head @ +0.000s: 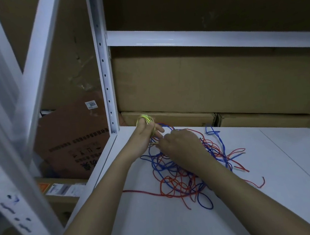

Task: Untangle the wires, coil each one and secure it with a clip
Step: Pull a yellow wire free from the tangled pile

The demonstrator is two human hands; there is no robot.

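1. While the left hand (144,135) is reaching toward the back left corner of the white shelf board (267,182), its fingers are curling round a small coil of thin yellow wire (145,119), with the loops sitting wound over the fingers and thumb.
2. Just beside it, the right hand (178,143) is hovering knuckles-up over the pile, and its fingertips are pinching together at the end nearest the left hand; what they are pinching is too small to tell.
3. Under and around both hands, a loose tangle of thin red wire (176,191) and thin blue wire (205,200) is lying spread on the board, the two colours crossing each other in many loops.
4. One red strand is trailing off to the left below the left forearm, and other ends are straying off to the right.
5. Behind the wires, flat brown cardboard boxes (203,84) are standing stacked against the back of the shelf.
6. Beside the left hand, a white perforated metal upright (106,80) is rising from the board's corner.
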